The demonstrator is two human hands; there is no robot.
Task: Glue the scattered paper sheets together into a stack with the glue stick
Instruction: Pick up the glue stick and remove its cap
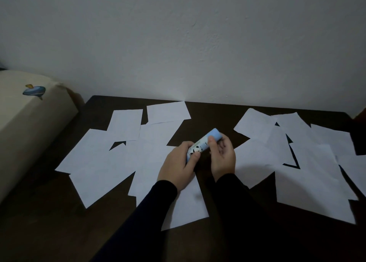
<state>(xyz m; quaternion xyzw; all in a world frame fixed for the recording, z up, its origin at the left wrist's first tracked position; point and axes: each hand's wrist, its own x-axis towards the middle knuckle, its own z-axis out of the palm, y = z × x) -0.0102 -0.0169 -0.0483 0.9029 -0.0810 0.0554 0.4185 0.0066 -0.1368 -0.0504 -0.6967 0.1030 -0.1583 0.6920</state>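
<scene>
While white paper sheets point(103, 156) lie scattered and overlapping across the dark surface point(49, 222), both hands hold a blue panda-print glue stick point(204, 142) above them — left hand point(178, 166) gripping its lower end, right hand point(222, 154) pinching the cap end.

White paper sheets point(103, 158) are spread over a dark brown table point(49, 222). A light blue glue stick point(204, 142) is marked with a black-and-white panda print. Black sleeves point(150, 208) are worn at the near edge. A grey-white wall point(178, 43) is seen at the far side. At the left, a cream box point(29, 127) is printed with a small blue and yellow figure.
</scene>
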